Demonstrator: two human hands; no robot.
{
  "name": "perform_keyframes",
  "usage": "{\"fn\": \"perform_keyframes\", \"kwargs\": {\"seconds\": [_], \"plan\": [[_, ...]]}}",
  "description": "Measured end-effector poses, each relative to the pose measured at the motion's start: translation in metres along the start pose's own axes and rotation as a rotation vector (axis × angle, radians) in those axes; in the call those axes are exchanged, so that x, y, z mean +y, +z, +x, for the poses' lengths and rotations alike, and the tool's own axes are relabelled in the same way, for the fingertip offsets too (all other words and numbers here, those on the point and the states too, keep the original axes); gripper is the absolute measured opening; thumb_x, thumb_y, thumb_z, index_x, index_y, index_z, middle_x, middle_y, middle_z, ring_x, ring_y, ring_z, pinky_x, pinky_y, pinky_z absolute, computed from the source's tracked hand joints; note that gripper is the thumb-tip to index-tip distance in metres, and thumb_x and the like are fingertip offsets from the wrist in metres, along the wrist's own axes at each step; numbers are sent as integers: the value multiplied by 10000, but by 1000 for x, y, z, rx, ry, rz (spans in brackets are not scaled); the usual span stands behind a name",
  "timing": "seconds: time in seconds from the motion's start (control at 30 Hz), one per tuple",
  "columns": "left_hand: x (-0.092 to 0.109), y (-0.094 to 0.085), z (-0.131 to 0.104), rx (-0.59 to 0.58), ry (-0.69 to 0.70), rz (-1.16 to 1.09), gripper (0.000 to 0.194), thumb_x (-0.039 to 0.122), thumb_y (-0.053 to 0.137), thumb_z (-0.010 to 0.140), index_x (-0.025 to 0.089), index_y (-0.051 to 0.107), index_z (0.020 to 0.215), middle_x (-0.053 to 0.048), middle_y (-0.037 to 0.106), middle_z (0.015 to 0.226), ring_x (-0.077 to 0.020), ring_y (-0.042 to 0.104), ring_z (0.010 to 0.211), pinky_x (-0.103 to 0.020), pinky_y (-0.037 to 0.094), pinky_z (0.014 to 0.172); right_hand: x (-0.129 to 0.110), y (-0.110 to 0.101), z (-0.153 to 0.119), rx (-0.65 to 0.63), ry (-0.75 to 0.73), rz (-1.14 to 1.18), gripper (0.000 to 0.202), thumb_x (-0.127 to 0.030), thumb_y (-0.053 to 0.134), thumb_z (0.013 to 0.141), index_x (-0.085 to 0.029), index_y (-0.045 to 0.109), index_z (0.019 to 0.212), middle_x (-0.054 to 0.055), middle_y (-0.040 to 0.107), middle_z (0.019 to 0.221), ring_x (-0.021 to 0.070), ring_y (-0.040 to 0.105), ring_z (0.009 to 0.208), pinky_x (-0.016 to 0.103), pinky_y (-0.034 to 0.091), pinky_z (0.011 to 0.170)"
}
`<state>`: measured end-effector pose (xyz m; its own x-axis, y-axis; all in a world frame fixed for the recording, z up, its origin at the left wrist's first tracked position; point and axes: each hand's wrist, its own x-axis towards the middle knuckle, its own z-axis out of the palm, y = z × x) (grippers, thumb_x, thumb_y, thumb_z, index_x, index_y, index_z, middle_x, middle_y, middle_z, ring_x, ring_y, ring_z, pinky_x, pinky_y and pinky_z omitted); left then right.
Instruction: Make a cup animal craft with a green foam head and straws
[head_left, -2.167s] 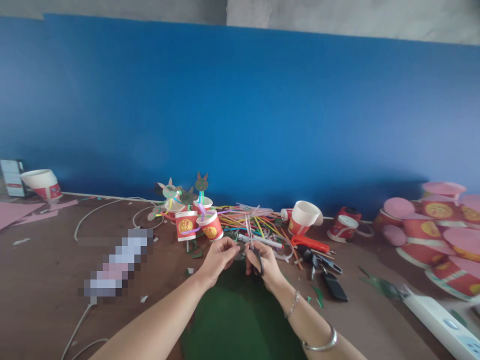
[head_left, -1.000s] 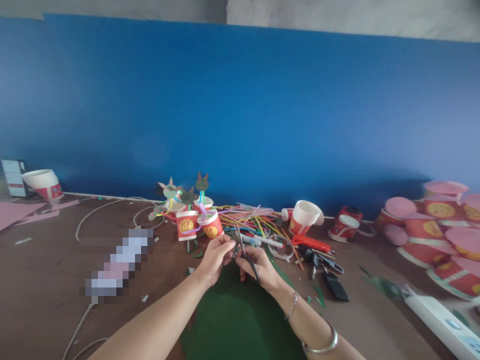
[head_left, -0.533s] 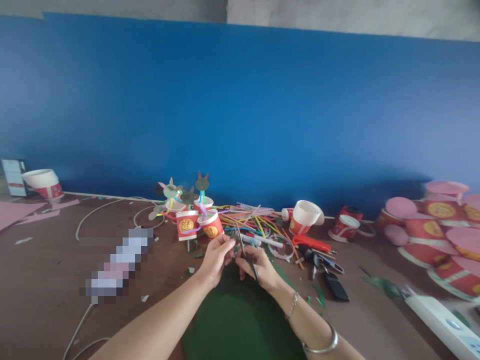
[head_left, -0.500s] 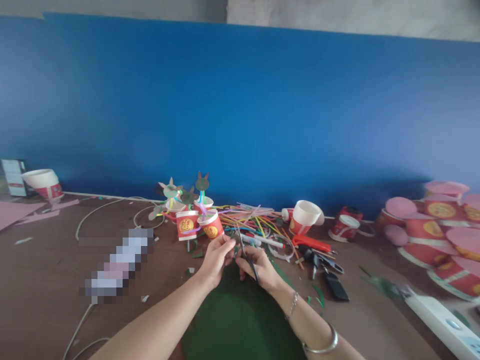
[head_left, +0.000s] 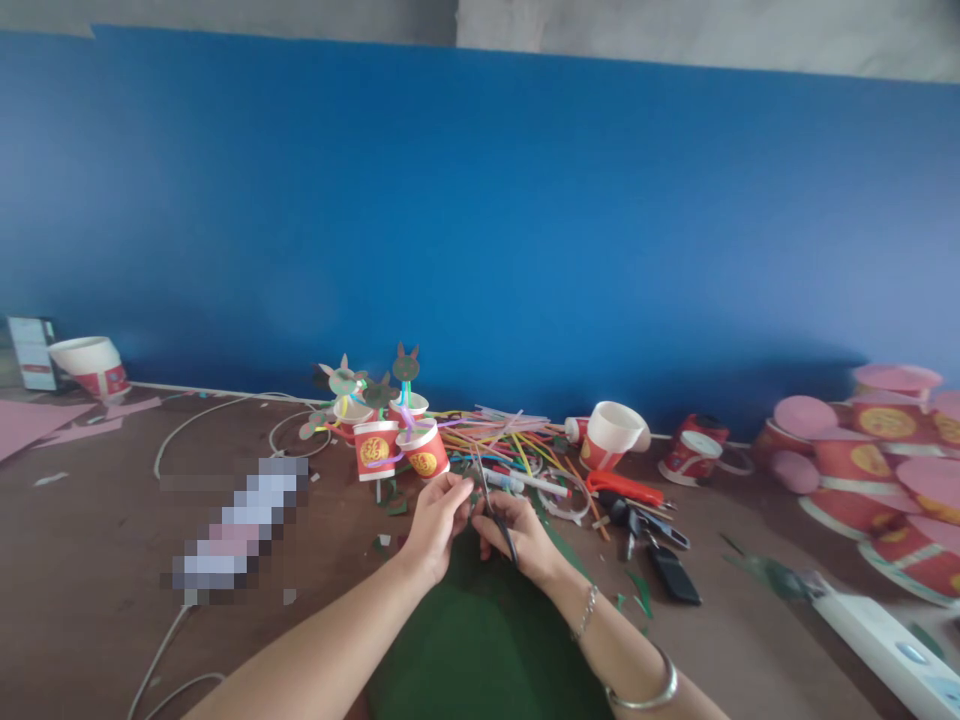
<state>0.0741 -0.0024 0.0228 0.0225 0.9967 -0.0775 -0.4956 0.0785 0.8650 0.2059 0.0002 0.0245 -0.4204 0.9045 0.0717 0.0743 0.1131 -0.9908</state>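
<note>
My right hand [head_left: 521,530] is closed around the handles of a pair of dark-handled scissors [head_left: 501,524], whose blades point up and away from me. Facing it, my left hand [head_left: 439,520] pinches a small dark green piece of paper [head_left: 471,472] right beside the blades. Fingers hide most of that piece. Beneath both hands lies a large dark green sheet of paper [head_left: 480,640]. Just beyond my left hand stand red and white paper cups [head_left: 375,450] with paper animal heads [head_left: 406,363] on pipe cleaners.
Coloured pipe cleaners [head_left: 517,435] and markers [head_left: 544,484] lie behind my hands. To the right are a white cup [head_left: 611,432], an orange-red tool [head_left: 626,488], keys [head_left: 634,525], a power strip [head_left: 885,640] and stacked cups [head_left: 885,470]. A blurred-out device [head_left: 240,530] with a cable lies left.
Both hands stay almost where they were, my left fingers and the scissors shifting only slightly. The whole view has moved a little.
</note>
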Motion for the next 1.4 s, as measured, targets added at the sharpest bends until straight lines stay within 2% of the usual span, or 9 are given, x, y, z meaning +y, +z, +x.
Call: {"fn": "perform_keyframes", "kwargs": {"seconds": [0.4,1.17,1.4], "plan": [[1,2,0,-3,-10,1,342,366,702,658,169,434,579,71,414,460,-45,311,425,-177,180,414,5,1,1,10,-2,-31,277,-406,663,714,-173,515,696,-62,517,442,85,477,376,190,368,397],[6,0,1,-16,-49,-17,338,355,733,616,167,453,588,71,425,463,-47,348,433,-174,202,425,-1,1,0,31,24,-19,333,-471,656,696,-173,512,661,-69,489,410,81,465,332,183,359,348],[7,-2,3,-24,-20,-4,319,345,721,626,166,458,600,75,416,459,-40,326,421,-168,179,411,2,-1,0,26,6,-12,318,-467,649,708,-170,536,697,-59,516,434,87,485,352,190,365,364]]}}
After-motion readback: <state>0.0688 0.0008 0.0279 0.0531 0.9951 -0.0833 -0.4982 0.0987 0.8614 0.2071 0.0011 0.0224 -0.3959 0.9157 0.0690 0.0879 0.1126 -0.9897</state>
